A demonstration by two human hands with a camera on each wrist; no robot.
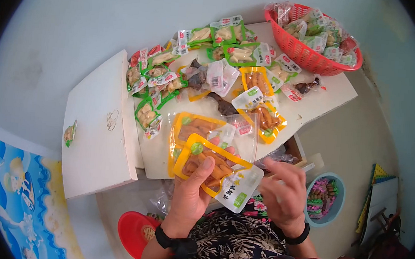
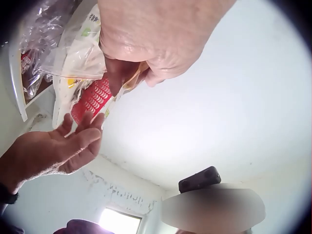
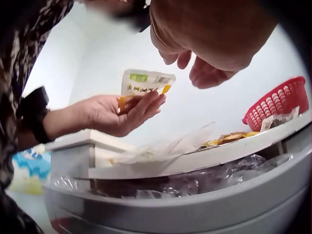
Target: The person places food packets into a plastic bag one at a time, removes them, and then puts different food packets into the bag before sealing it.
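My left hand (image 1: 192, 197) grips a yellow-and-white snack packet (image 1: 239, 185), thumb across its front, with brown pieces of food showing through its window. Just off the packet's white end is my right hand (image 1: 283, 193), blurred in the head view, its fingers loosely bent and holding nothing. In the left wrist view the right hand's fingers (image 2: 80, 146) are spread below the packet. Behind the held packet, a clear plastic bag (image 1: 249, 148) lies at the table's near edge, overlapping another yellow packet (image 1: 198, 123).
Several green-edged packets (image 1: 241, 55), yellow ones (image 1: 267, 120) and dark vacuum-packed pieces (image 1: 222, 103) cover the white table (image 1: 329, 95). A red basket (image 1: 313, 52) of packets stands at the far right corner. Below are a blue basin (image 1: 342, 200), a red basin (image 1: 129, 231) and crumpled plastic bags (image 3: 195, 180).
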